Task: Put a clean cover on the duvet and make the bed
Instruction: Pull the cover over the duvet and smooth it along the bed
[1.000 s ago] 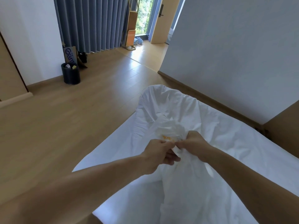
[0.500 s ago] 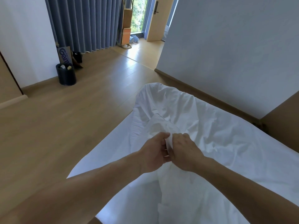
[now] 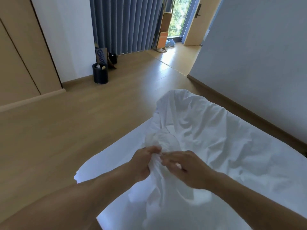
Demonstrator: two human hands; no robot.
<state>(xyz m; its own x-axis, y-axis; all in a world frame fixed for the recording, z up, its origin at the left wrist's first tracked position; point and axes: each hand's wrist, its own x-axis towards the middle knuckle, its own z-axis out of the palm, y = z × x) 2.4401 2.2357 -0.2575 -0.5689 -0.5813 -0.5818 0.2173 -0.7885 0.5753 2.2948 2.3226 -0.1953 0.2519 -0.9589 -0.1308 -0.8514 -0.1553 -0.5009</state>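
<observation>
Over the bed [image 3: 113, 160], the left hand [image 3: 142, 162] gripped a bunch of the white duvet cover [image 3: 191, 122]; the blurred right hand [image 3: 186, 168] touched the same bunch.

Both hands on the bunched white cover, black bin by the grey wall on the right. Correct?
No. Head view: the black bin stands left, near the blue curtain. Left hand and right hand are on the bunched white cover.

A dark bin [image 3: 100, 75] stands near blue curtains [image 3: 126, 24] on wooden floor [image 3: 66, 138].
</observation>
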